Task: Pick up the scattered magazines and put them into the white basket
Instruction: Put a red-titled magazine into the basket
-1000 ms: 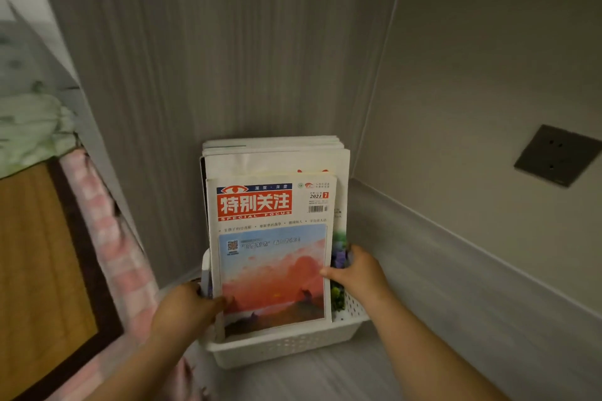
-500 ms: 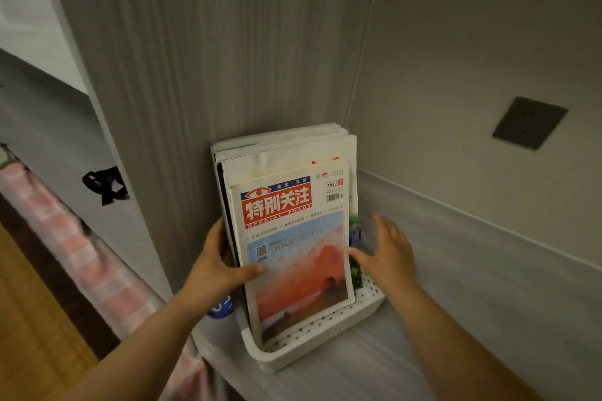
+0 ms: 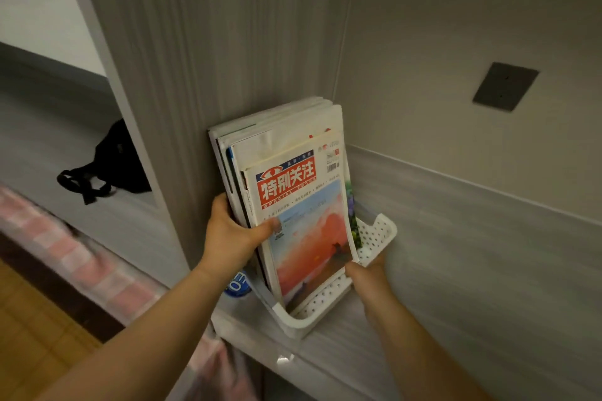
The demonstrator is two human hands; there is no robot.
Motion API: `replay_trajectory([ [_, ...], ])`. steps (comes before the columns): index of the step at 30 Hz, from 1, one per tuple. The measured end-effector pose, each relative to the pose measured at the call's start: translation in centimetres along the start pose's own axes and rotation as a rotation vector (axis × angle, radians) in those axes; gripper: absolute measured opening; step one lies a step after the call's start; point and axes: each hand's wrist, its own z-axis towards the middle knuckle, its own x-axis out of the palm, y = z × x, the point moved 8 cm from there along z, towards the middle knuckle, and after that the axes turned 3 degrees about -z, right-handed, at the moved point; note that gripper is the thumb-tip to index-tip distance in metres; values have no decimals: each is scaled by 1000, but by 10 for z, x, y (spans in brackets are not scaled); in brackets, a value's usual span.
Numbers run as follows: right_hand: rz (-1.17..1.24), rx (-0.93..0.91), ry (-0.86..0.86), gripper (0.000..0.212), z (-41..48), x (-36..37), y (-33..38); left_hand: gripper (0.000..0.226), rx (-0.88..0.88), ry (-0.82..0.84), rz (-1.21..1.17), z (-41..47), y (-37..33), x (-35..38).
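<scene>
On the grey shelf (image 3: 342, 345), in the corner where the wood-grain panel (image 3: 211, 58) meets the beige wall (image 3: 456, 26), the white basket (image 3: 386, 236) sits with the magazines (image 3: 293, 137) standing on edge inside it, backs toward the panel. The front magazine (image 3: 309, 231) has a red title block and an orange-red sky on its cover; its lower part is inside the basket, its lower right corner bowed forward. My left hand (image 3: 233, 234) grips the stack at its left edge, thumb across the front cover, fingers gone behind the stack. My right hand (image 3: 366, 273) is at the front magazine's lower right corner, against the basket's perforated wall; its fingers are hidden, so I cannot tell whether it is clamped on anything. A round blue-and-white object (image 3: 236, 285) lies just beside the basket, partly behind my left wrist; not identifiable. A black bag (image 3: 120, 166) with straps lies on a grey surface well to the left. A dark wall plate (image 3: 505, 86) is up right. A pink checked cloth (image 3: 81, 257) is at lower left, blurred.
</scene>
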Motion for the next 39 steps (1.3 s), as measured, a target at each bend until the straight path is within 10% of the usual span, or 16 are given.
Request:
replay_trajectory([
  [15, -128, -1, 256, 64, 21, 43, 5, 67, -7, -166, 87, -41, 5, -39],
  [20, -38, -14, 323, 51, 16, 38, 3, 35, -243, -355, -63, -83, 52, -64],
  [25, 87, 68, 462, 42, 15, 32, -5, 33, -507, 4, -182, -102, 81, -12],
  [39, 4, 28, 363, 49, 23, 70, 6, 27, -462, -137, -322, -78, 88, -24],
])
